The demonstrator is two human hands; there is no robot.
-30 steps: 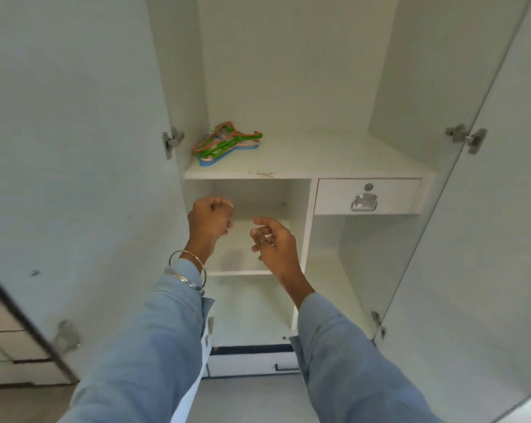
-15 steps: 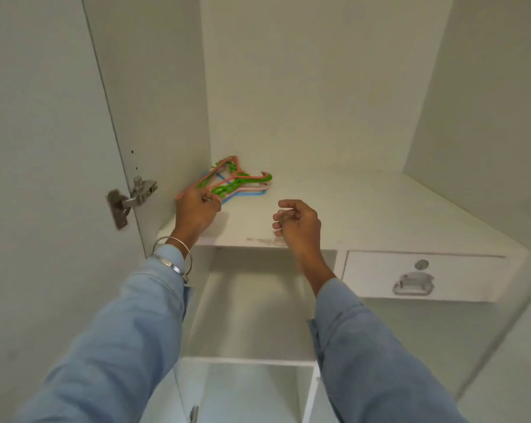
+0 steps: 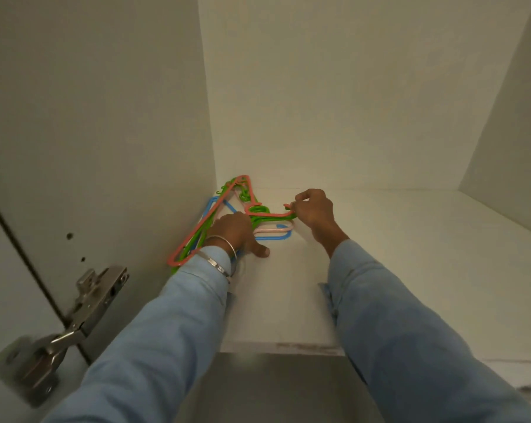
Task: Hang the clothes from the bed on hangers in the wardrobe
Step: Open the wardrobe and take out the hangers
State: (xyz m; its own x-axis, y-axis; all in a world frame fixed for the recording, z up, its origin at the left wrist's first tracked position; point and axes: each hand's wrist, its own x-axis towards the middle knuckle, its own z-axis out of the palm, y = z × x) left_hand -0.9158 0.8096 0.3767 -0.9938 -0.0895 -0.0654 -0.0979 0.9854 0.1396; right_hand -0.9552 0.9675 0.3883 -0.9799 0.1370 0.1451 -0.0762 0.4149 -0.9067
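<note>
A pile of plastic hangers (image 3: 224, 215) in orange, green, blue and pale pink lies in the back left corner of the white wardrobe shelf (image 3: 380, 270). My right hand (image 3: 314, 209) pinches the hook end of the orange hanger (image 3: 273, 214) on top of the pile. On the middle of the pile rests my left hand (image 3: 238, 232), thumb spread onto the shelf, pressing the other hangers down. No clothes or bed are in view.
The wardrobe's left side wall (image 3: 120, 132) stands right beside the pile. A metal door hinge (image 3: 71, 325) juts out at lower left on the open door. The shelf runs on to the right behind my right arm.
I have leaned closer to the shelf. Both hands moved forward onto the hanger pile: the left now presses on it, and the right has taken hold of the orange hanger's hook.
</note>
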